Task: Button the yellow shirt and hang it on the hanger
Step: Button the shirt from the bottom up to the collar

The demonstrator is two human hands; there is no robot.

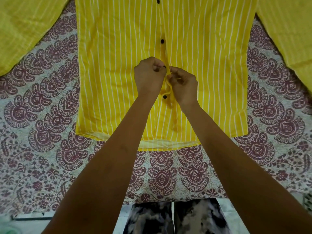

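On the paisley bedspread [42, 107] the yellow shirt [211, 73] lies flat, front up. The left hand [148, 75] pinches its cloth at a small dark button [164, 66]; the right hand [184, 85] pinches the placket edge. Best keep the hole taut and tip the button through edgewise, since this thin striped cotton puckers easily.

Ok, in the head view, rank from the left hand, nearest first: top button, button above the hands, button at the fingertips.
1. Button at the fingertips, right at the left hand.
2. Button above the hands, midway up.
3. Top button, at the upper edge.
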